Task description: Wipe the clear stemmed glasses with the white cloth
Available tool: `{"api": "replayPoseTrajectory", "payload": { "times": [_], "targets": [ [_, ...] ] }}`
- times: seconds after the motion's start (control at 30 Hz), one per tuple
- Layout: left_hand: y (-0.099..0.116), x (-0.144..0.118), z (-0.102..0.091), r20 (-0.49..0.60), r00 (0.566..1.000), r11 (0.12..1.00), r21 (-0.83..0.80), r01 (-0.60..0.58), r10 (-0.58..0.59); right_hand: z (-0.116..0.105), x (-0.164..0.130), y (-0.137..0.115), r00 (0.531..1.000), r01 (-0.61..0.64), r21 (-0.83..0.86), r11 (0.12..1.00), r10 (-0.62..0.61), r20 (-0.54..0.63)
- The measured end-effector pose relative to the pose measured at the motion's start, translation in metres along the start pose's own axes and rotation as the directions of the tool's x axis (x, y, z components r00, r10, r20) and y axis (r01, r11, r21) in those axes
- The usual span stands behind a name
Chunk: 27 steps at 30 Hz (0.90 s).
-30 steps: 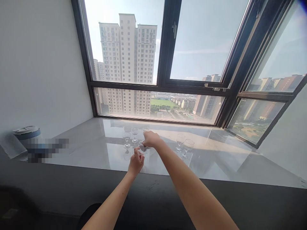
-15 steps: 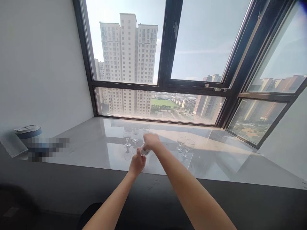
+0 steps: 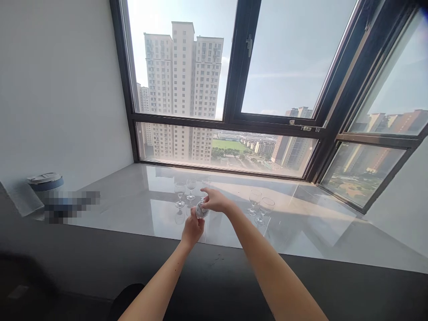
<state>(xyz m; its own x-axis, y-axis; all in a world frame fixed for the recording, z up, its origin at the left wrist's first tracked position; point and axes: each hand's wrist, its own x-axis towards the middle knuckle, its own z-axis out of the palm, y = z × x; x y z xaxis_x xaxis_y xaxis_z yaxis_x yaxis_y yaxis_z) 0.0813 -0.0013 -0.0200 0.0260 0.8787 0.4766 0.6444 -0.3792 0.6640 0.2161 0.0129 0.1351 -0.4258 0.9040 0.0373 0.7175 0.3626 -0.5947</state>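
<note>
My left hand (image 3: 193, 229) is closed around a clear glass (image 3: 198, 216), which is tilted and partly hidden by the fingers. White, dark-marked material (image 3: 202, 208), perhaps cloth or paper, shows inside it. At its mouth, my right hand (image 3: 216, 199) has its fingers stretched out and apart, with the thumb near the white material. Behind the hands, a stemmed glass (image 3: 179, 194) and another stemmed glass (image 3: 191, 189) stand upright to the left. A further glass (image 3: 206, 180) is mostly covered by my right hand.
To the right stand two stemmed glasses, one glass (image 3: 255, 199) slightly behind the other glass (image 3: 266, 207). A glossy ledge (image 3: 127, 214) runs below a dark-framed window (image 3: 227, 122). At the far left is a white-and-blue container (image 3: 47, 182) beside a blurred-out patch.
My right hand has loosened from a closed shape over the glass, its fingers now extended. My left hand still grips the glass. The view has shifted slightly.
</note>
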Motion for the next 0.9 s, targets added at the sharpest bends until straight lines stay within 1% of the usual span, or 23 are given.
{"api": "replayPoseTrajectory", "payload": {
  "times": [0.1,0.3,0.37,0.53,0.6,0.67,0.73,0.8,0.9],
  "targets": [
    [0.000,0.000,0.001,-0.013,1.000,1.000,-0.012,0.009,-0.009,-0.002,-0.004,0.005,0.998,0.014,0.133,0.991,-0.022,0.059],
    [-0.001,0.000,0.001,-0.012,1.000,1.000,-0.004,0.005,-0.005,-0.002,-0.011,0.014,0.993,0.045,0.280,0.959,-0.074,0.094],
    [-0.001,0.000,0.001,-0.003,1.000,1.000,0.003,0.010,-0.010,0.001,-0.011,0.017,0.994,0.067,0.312,0.948,-0.091,0.062],
    [0.000,0.000,0.001,0.016,1.000,1.000,0.027,0.013,-0.013,0.012,-0.007,0.023,0.991,0.116,0.375,0.920,-0.084,-0.102],
    [0.000,0.000,0.001,0.011,1.000,0.999,0.032,0.021,-0.022,0.016,-0.005,0.023,0.980,0.149,0.374,0.915,-0.085,-0.182],
    [0.000,0.001,0.001,0.004,1.000,0.999,0.035,0.031,-0.031,0.019,-0.004,0.022,0.959,0.192,0.370,0.909,-0.093,-0.269],
    [0.000,0.001,0.001,0.005,1.000,0.999,0.035,0.027,-0.028,0.020,-0.004,0.021,0.939,0.222,0.357,0.907,-0.100,-0.330],
    [-0.001,0.001,0.001,0.004,1.000,0.999,0.027,0.020,-0.020,0.021,-0.006,0.020,0.940,0.221,0.330,0.918,-0.110,-0.323],
    [-0.002,0.001,0.002,-0.011,1.000,1.000,0.012,0.014,-0.014,0.022,-0.011,0.017,0.971,0.168,0.283,0.944,-0.109,-0.211]
  ]
}}
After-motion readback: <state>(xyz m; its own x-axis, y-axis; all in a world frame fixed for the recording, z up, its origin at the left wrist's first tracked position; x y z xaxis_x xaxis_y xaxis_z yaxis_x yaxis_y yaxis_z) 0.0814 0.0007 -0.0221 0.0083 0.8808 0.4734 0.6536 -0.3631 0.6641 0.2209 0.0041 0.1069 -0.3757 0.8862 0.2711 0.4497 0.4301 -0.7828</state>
